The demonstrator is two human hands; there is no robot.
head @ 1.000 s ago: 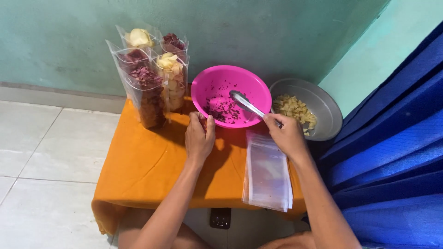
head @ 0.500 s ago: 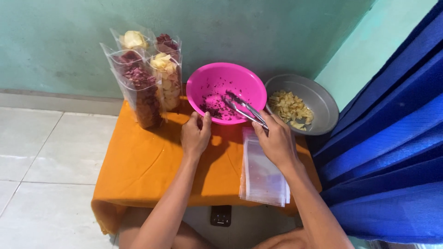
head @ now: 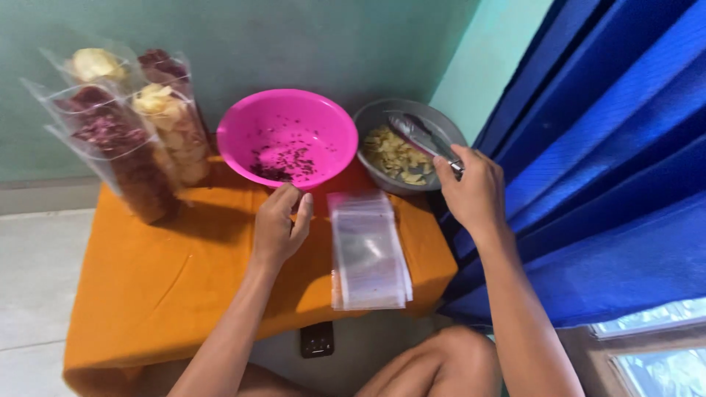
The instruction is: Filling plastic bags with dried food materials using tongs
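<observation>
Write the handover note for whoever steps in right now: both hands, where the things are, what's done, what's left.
Left hand: empty, fingers loosely curled, at the near rim of the pink bowl, which holds only purple crumbs.
Right hand: gripping metal tongs, their tips over the yellow chips in the grey bowl.
Stack of empty clear bags: flat on the orange table, between the hands.
Done: four filled bags of purple and yellow chips stand at the table's far left.
Left: yellow chips remain in the grey bowl; the stacked bags are unfilled.

Metal tongs (head: 415, 134) angled over grey bowl (head: 373, 117) of pale chips (head: 393, 156), pink bowl (head: 287, 136) nearly empty
</observation>
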